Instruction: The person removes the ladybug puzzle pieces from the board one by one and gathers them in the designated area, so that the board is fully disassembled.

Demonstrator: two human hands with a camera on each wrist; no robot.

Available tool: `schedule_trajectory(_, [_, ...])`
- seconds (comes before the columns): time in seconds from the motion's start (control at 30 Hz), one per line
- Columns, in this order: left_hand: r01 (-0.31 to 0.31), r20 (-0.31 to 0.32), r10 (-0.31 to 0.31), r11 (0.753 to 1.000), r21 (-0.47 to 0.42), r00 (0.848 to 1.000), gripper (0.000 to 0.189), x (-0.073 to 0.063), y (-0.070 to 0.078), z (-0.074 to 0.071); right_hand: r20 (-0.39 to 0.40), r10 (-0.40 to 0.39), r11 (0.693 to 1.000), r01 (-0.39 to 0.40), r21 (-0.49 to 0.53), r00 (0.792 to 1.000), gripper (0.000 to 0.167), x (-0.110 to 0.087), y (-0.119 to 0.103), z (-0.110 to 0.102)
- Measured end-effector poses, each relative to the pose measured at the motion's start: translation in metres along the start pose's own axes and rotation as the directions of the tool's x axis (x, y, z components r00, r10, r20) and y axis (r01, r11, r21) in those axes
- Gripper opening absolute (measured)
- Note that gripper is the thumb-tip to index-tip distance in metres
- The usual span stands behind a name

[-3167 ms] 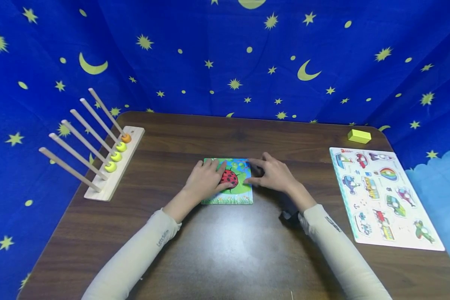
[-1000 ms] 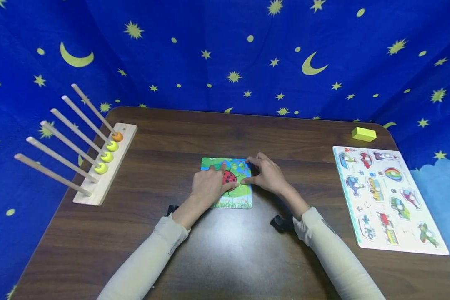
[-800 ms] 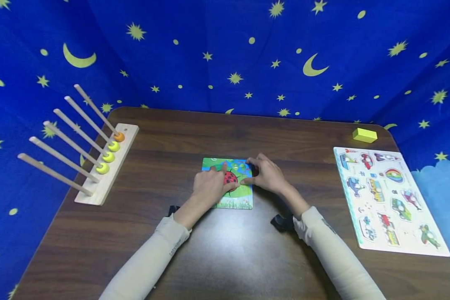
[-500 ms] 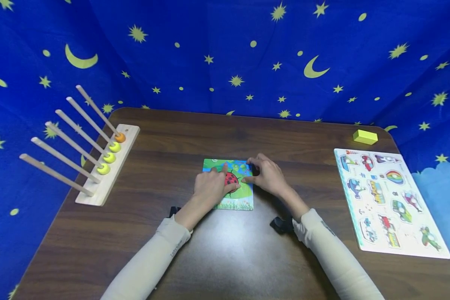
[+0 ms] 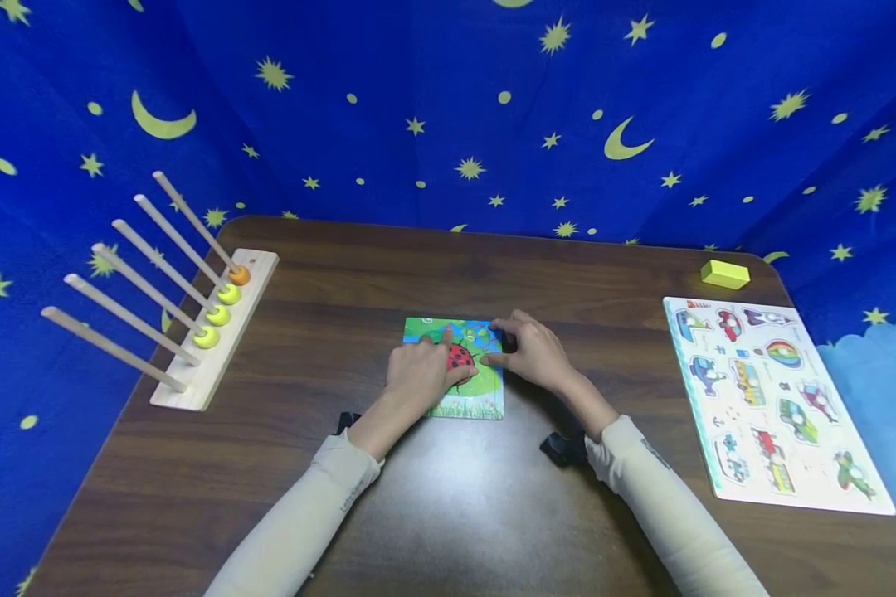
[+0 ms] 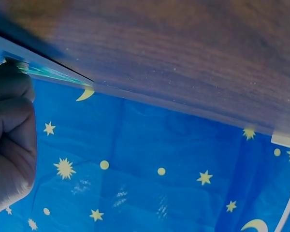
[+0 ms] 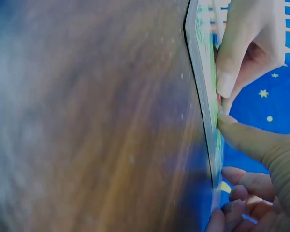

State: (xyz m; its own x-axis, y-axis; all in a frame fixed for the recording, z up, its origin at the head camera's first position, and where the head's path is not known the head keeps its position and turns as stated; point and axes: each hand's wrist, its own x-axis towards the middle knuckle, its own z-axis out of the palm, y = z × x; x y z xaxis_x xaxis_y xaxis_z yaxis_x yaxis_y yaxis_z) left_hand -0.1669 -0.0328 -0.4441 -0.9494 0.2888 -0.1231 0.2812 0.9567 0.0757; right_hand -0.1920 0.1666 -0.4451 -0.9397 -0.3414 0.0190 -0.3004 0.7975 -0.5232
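A square ladybug jigsaw puzzle (image 5: pixel 466 406) lies flat mid-table, with a red spotted ladybug on green leaves. My left hand (image 5: pixel 416 371) rests on its left part, index finger straight and thumb touching the ladybug; the other fingers are folded. In the left wrist view the folded left hand (image 6: pixel 9 140) stands beside the puzzle's edge. My right hand (image 5: pixel 535 350) is at the right side, thumb on the picture and index fingertip near the far right corner. The right thumb (image 7: pixel 251 137) presses the surface in the right wrist view, close to the left thumb. The left hand covers part of the picture.
On the left stands a wooden peg rack (image 5: pixel 224 365) with tall pegs and several small yellow and orange rings. A white vehicle puzzle board (image 5: pixel 732 414) lies at the right, a yellow block (image 5: pixel 724 274) behind it. A blue starry curtain (image 5: pixel 418 83) hangs behind the table.
About three seconds ago my left fingers lay spread over the puzzle; since then they have folded, leaving the index finger extended. The right hand has barely moved. In the last second both stay still.
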Motion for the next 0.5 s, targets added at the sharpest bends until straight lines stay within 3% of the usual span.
schedule_trajectory(0.23, [0.009, 0.020, -0.009, 1.000, -0.004, 1.000, 0.086, 0.000, 0.000, 0.000, 0.065, -0.054, 0.998, 0.055, -0.006, 0.996, 0.063, 0.002, 0.005, 0.000])
schedule_trajectory(0.5, [0.004, 0.013, -0.003, 1.000, -0.010, 1.000, 0.086, 0.000, 0.000, 0.000, 0.114, -0.116, 0.992, 0.120, -0.036, 0.987, 0.058, 0.010, 0.009, -0.003])
